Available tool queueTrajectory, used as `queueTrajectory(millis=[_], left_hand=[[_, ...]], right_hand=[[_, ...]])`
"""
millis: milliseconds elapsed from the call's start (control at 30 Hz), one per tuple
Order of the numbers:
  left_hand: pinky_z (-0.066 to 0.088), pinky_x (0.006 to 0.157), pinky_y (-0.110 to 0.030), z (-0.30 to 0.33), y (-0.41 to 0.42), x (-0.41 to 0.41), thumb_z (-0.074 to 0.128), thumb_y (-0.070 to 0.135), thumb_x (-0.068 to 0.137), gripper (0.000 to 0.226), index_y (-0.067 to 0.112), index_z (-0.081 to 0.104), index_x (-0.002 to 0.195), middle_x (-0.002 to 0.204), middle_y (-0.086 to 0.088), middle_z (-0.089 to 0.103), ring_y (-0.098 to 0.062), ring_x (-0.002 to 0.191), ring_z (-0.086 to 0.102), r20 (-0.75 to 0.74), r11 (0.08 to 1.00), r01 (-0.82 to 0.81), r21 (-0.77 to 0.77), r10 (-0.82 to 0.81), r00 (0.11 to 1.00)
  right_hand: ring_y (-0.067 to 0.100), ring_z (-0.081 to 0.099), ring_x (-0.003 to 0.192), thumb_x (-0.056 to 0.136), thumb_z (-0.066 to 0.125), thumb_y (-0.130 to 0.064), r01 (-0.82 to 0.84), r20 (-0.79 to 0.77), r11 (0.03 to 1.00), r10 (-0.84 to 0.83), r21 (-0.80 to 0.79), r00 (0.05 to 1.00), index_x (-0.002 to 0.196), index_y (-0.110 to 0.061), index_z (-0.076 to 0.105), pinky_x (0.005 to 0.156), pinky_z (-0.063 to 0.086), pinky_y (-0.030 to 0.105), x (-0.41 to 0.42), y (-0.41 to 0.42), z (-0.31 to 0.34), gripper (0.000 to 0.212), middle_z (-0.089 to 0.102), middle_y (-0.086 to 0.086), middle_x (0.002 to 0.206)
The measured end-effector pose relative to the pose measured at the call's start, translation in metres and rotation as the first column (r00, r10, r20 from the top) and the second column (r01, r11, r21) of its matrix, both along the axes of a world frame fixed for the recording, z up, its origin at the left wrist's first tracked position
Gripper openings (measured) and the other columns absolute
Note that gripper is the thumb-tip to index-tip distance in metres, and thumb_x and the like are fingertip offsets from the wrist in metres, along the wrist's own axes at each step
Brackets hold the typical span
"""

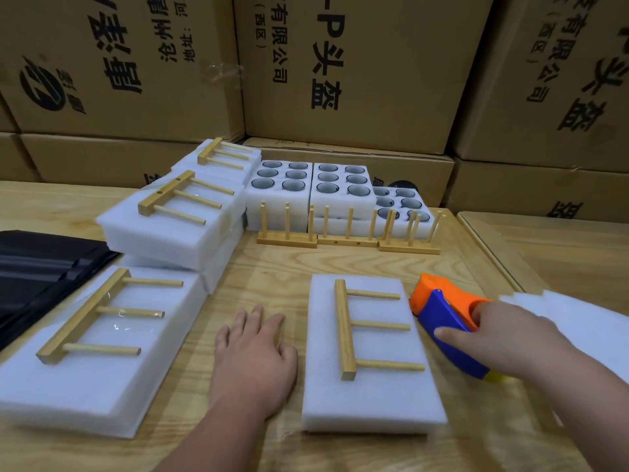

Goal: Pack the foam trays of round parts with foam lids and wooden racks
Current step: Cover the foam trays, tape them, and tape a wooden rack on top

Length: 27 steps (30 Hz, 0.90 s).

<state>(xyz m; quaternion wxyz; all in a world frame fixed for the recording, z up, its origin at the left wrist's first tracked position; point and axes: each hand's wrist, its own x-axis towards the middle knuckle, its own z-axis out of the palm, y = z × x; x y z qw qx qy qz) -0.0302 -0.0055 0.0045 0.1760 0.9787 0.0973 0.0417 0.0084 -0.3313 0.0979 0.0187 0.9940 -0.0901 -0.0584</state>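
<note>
Near the table's front edge, a lidded foam tray [371, 356] carries a 3-peg wooden rack [371, 327]. Right hand [503, 338] grips the tape dispenser [446, 321]; left hand [255, 349] lies flat, fingers spread. Taping comes next, probably: steady the tray, pull tape across.

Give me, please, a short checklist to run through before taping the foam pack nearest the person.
1. White foam lid covers its tray squarely: ok.
2. Wooden three-peg rack lies flat on that lid: ok.
3. Right hand grips the orange and blue tape dispenser: ok.
4. Left hand steadies the pack: not ok, it rests on the wooden table beside it.
5. Tape end ready on the dispenser: cannot tell.
</note>
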Motion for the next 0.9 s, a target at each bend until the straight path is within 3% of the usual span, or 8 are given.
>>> queueTrajectory(millis=[233, 367, 433, 533, 600, 700, 767, 900], left_hand=[[0.002, 0.126, -0.043, 0.004, -0.001, -0.002, 0.034, 0.045, 0.093, 0.063, 0.041, 0.031, 0.155, 0.171, 0.007, 0.013, -0.016, 0.157, 0.005, 0.000, 1.000, 0.000, 0.004, 0.000, 1.000], [0.002, 0.127, -0.043, 0.005, -0.002, -0.001, 0.034, 0.045, 0.095, 0.062, 0.040, 0.031, 0.156, 0.171, 0.006, 0.012, -0.016, 0.157, 0.005, -0.004, 1.000, 0.004, 0.003, -0.004, 1.000], [0.002, 0.127, -0.044, 0.004, -0.001, -0.001, 0.033, 0.045, 0.095, 0.062, 0.041, 0.030, 0.156, 0.171, 0.007, 0.012, -0.016, 0.157, 0.004, -0.007, 1.000, 0.005, 0.010, -0.005, 1.000], [0.002, 0.126, -0.044, 0.003, -0.001, -0.002, 0.032, 0.045, 0.094, 0.062, 0.041, 0.030, 0.156, 0.171, 0.008, 0.011, -0.016, 0.157, 0.004, -0.004, 1.000, 0.002, 0.015, -0.002, 1.000], [0.002, 0.127, -0.043, 0.004, -0.001, -0.001, 0.032, 0.045, 0.094, 0.062, 0.042, 0.029, 0.156, 0.171, 0.009, 0.011, -0.015, 0.157, 0.003, 0.001, 1.000, 0.000, 0.021, 0.000, 1.000], [0.002, 0.127, -0.041, 0.004, -0.001, -0.002, 0.032, 0.046, 0.093, 0.062, 0.044, 0.028, 0.155, 0.170, 0.011, 0.010, -0.013, 0.157, 0.002, 0.012, 1.000, -0.005, 0.015, 0.005, 1.000], [0.002, 0.127, -0.040, 0.005, 0.000, -0.002, 0.033, 0.048, 0.092, 0.063, 0.046, 0.027, 0.155, 0.170, 0.014, 0.010, -0.010, 0.156, 0.002, 0.016, 1.000, -0.005, 0.005, 0.005, 1.000], [0.003, 0.126, -0.037, 0.008, -0.003, 0.000, 0.026, 0.052, 0.080, 0.073, 0.052, 0.026, 0.153, 0.169, 0.020, 0.007, -0.004, 0.155, 0.000, 0.007, 0.999, -0.029, 0.014, 0.029, 1.000]], right_hand=[[0.012, 0.060, 0.072, 0.085, 0.064, -0.062, -0.026, 0.050, 0.990, 0.019, 0.137, 0.999, 0.082, -0.024, 0.057, 0.058, 0.043, 0.031, -0.002, -0.002, -0.006, 0.039, 0.061, -0.005, 0.077], [0.022, 0.063, 0.059, 0.085, 0.072, -0.054, -0.005, 0.184, 0.897, -0.085, 0.443, 0.979, 0.073, -0.014, 0.066, 0.051, 0.040, 0.029, -0.001, -0.007, 0.020, 0.042, 0.066, 0.005, 0.061], [0.024, 0.068, 0.064, 0.083, 0.077, -0.051, -0.025, 0.208, 0.710, -0.173, 0.703, 0.963, 0.078, -0.011, 0.072, 0.060, 0.047, 0.034, 0.000, -0.005, 0.034, 0.040, 0.072, 0.005, 0.065], [0.026, 0.074, 0.090, 0.077, 0.081, -0.043, -0.087, 0.121, 0.153, -0.232, 0.984, 0.965, 0.103, -0.008, 0.076, 0.089, 0.053, 0.044, 0.009, 0.007, 0.048, 0.044, 0.080, 0.006, 0.094], [0.022, 0.076, 0.090, 0.072, 0.078, -0.037, -0.107, 0.061, -0.237, -0.195, 0.966, 0.979, 0.112, -0.009, 0.077, 0.087, 0.059, 0.041, 0.016, 0.024, 0.051, 0.048, 0.079, 0.007, 0.104], [0.021, 0.076, 0.095, 0.076, 0.074, -0.031, -0.011, -0.055, -0.713, -0.070, 0.701, 0.996, 0.117, -0.013, 0.078, 0.081, 0.061, 0.041, 0.027, 0.052, 0.052, 0.045, 0.077, 0.008, 0.112], [0.019, 0.074, 0.102, 0.083, 0.070, -0.035, 0.082, -0.127, -0.878, 0.024, 0.471, 0.992, 0.121, -0.014, 0.076, 0.093, 0.057, 0.042, 0.036, 0.063, 0.050, 0.045, 0.077, 0.002, 0.113], [0.011, 0.073, 0.100, 0.089, 0.067, -0.040, 0.076, -0.157, -0.962, 0.035, 0.264, 0.987, 0.123, -0.017, 0.076, 0.103, 0.051, 0.033, 0.053, 0.070, 0.038, 0.042, 0.077, -0.005, 0.108]])
